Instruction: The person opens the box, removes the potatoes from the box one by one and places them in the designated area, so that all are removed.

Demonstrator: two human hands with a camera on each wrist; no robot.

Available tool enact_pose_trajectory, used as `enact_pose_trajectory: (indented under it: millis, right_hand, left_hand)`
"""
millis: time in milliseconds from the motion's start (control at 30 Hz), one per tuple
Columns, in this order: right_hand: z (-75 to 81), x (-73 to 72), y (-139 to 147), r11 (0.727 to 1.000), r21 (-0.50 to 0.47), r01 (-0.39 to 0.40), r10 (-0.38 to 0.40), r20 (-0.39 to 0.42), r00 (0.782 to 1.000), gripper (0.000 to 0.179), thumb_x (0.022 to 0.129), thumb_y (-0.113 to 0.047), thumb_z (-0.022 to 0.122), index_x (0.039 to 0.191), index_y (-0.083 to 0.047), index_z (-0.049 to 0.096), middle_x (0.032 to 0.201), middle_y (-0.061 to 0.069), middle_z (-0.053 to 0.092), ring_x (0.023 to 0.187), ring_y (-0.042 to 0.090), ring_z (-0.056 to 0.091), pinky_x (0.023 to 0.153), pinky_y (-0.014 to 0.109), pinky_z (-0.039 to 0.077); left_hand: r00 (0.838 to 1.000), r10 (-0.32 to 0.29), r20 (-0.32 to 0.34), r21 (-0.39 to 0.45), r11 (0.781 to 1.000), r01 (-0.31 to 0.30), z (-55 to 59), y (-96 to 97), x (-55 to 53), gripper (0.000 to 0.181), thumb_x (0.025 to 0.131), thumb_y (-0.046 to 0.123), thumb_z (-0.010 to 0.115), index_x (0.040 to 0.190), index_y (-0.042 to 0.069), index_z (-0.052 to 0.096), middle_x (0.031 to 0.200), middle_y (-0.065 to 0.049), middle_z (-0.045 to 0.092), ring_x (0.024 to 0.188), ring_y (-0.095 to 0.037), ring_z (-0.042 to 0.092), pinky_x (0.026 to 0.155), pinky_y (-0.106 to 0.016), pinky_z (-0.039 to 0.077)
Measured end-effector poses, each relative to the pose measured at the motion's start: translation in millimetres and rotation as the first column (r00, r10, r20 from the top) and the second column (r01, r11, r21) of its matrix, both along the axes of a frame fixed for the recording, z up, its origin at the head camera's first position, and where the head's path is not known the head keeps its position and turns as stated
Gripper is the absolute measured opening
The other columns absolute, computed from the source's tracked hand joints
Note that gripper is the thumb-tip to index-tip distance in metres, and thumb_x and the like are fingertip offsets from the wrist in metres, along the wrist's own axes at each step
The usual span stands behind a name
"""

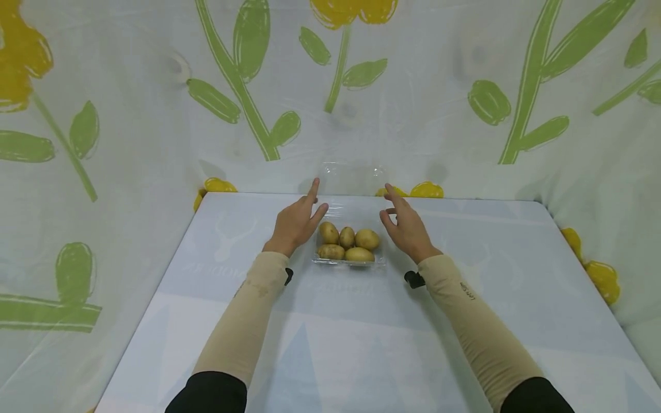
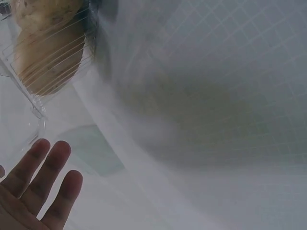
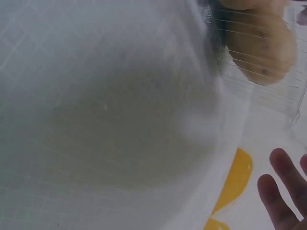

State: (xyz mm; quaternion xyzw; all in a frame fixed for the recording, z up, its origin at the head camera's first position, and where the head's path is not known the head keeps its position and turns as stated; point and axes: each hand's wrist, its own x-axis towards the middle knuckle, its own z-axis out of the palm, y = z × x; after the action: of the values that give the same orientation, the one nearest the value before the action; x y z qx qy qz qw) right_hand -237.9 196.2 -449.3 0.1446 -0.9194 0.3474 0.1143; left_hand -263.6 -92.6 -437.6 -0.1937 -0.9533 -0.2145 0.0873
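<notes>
A clear plastic clamshell box [image 1: 320,262] sits toward the far side of the table with several potatoes [image 1: 367,239] in it. Its transparent lid [image 1: 353,176] stands raised at the back. My left hand [image 1: 296,222] is at the box's left side, index finger pointing forward right by the lid's left edge, thumb apart from it. On the opposite side my right hand [image 1: 408,226] reaches forward with its fingertips close to the lid's right edge. In the left wrist view, straight spread fingers [image 2: 42,184] show just below the box; the right wrist view has extended fingers [image 3: 283,177] near its clear wall.
The pale table [image 1: 330,344] ends just behind the box, against a hanging curtain [image 1: 413,115] printed with green leaves and yellow flowers. Curtain also surrounds the table's left and right sides. Black wrist-camera straps [image 1: 415,280] sit on both sleeved forearms.
</notes>
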Motion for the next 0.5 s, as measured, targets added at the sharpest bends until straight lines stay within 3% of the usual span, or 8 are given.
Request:
enact_pose_trajectory:
  millis: [267, 500]
  right_hand:
    - [-1.9, 1.8, -0.9, 0.996, 0.093, -0.003, -0.009, 0.120, 0.993, 0.062, 0.108, -0.032, 0.050, 0.162, -0.012, 0.026, 0.157, 0.015, 0.041, 0.125, 0.035, 0.058, 0.099, 0.055, 0.048]
    - [-1.2, 4.8, -1.8, 0.993, 0.118, -0.006, -0.013, 0.159, 0.987, 0.060, 0.109, -0.035, 0.046, 0.160, -0.008, 0.030, 0.158, 0.017, 0.039, 0.127, 0.037, 0.055, 0.099, 0.057, 0.048]
  left_hand:
    - [0.994, 0.014, 0.106, 0.019, 1.000, -0.017, -4.5, 0.4, 1.5, 0.068, 0.109, 0.052, 0.034, 0.164, 0.014, 0.020, 0.135, -0.007, 0.063, 0.115, -0.031, 0.065, 0.091, -0.047, 0.054]
    - [0.983, 0.027, 0.181, 0.025, 0.999, -0.033, -8.0, 1.7, 3.3, 0.068, 0.108, 0.054, 0.031, 0.161, 0.010, 0.029, 0.140, -0.008, 0.060, 0.128, -0.031, 0.057, 0.103, -0.048, 0.047]
